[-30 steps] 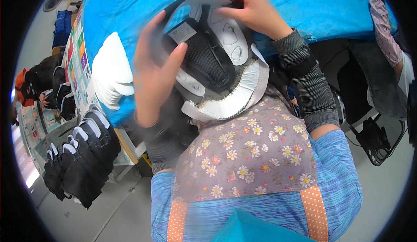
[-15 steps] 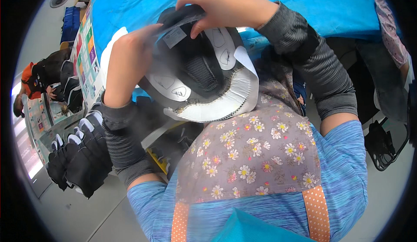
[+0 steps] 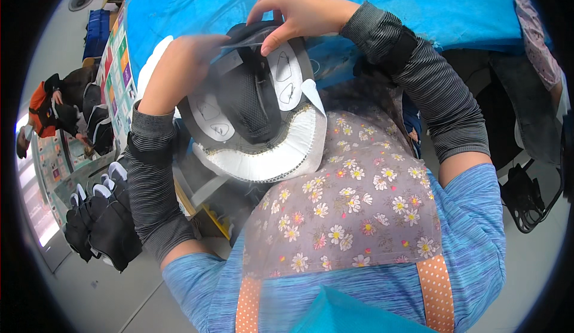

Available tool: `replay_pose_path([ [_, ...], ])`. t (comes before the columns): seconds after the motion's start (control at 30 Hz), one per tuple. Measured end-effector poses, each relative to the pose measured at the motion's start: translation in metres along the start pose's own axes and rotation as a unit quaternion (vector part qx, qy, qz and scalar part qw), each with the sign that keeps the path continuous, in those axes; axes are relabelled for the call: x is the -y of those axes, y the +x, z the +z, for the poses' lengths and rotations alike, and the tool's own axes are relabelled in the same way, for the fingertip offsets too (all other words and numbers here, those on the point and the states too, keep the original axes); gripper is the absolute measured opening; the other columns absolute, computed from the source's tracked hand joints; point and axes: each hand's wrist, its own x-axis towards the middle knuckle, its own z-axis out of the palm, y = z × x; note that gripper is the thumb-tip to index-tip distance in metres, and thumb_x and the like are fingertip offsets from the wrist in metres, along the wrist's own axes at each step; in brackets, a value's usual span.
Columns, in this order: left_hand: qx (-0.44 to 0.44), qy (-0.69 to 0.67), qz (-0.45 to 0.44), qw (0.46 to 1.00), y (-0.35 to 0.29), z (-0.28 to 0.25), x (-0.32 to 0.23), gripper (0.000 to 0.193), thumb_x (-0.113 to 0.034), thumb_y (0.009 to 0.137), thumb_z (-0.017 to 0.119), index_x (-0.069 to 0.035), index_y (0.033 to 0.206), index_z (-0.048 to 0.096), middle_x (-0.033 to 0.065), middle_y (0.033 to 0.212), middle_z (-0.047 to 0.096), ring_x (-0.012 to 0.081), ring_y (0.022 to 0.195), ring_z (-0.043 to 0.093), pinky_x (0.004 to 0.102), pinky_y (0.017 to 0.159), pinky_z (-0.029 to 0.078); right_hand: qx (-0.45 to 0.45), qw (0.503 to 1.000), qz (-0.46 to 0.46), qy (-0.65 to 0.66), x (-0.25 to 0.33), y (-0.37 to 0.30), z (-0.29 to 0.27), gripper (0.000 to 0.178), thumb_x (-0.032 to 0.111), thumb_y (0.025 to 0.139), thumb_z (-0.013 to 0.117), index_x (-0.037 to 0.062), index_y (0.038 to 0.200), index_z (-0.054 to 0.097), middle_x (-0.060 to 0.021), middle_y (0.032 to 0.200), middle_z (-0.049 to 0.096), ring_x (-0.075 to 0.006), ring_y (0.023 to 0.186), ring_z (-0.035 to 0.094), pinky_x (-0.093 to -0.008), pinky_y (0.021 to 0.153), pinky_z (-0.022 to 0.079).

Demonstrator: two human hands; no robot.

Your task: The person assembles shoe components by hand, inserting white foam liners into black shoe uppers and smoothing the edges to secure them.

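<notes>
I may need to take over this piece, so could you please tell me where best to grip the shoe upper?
Probably grip the shoe upper by its white stitched rim, coming from the near, lower side. That curved edge is flat, bare and faces the body, while the left hand and right hand occupy the far top.

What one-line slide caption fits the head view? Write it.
Both hands, left hand and right hand, grip a black-and-white shoe upper above a floral apron.
</notes>
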Motion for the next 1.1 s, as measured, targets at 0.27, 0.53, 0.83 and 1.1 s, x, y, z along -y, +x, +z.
replay_pose_path([
  [0.27,-0.007,-0.015,-0.078,0.997,0.007,0.001,-0.004,0.027,-0.002,0.091,0.062,0.001,0.117,0.068,0.0255,0.084,0.065,0.0372,0.068,0.062,0.0367,0.066,0.051,-0.044,0.988,-0.062,-0.131,0.005,0.004,-0.004,0.039,0.042,0.091,0.07,0.0062,0.108,0.074,-0.0119,0.093,0.072,-0.0277,0.085,0.069,-0.037,0.077,0.055],
  [0.53,-0.039,-0.038,-0.09,0.994,0.004,0.002,-0.005,0.026,-0.003,0.093,0.061,0.002,0.118,0.067,0.0234,0.087,0.068,0.0301,0.07,0.065,0.0334,0.068,0.051,-0.134,0.966,-0.071,-0.211,0.011,0.003,0.014,0.023,0.03,0.093,0.066,0.0081,0.094,0.073,-0.008,0.084,0.067,-0.027,0.079,0.067,-0.0389,0.07,0.054],
  [0.83,-0.108,0.073,-0.095,0.987,0.009,-0.006,-0.035,0.018,-0.014,0.093,0.067,-0.006,0.11,0.069,0.0173,0.091,0.072,0.0354,0.078,0.069,0.0379,0.068,0.052,-0.216,0.942,-0.094,-0.239,0.004,0.001,0.026,0.021,0.027,0.091,0.065,0.0085,0.084,0.07,-0.0071,0.078,0.066,-0.0284,0.073,0.067,-0.0412,0.067,0.054],
  [1.1,-0.095,0.084,-0.137,0.983,0.014,0.001,-0.03,0.017,-0.016,0.092,0.068,-0.004,0.105,0.067,0.0189,0.084,0.069,0.0394,0.071,0.065,0.0398,0.062,0.05,-0.223,0.952,-0.025,-0.21,0.016,-0.003,0.032,0.017,0.024,0.091,0.065,0.0083,0.094,0.07,-0.0095,0.085,0.067,-0.0305,0.081,0.067,-0.042,0.07,0.054],
])
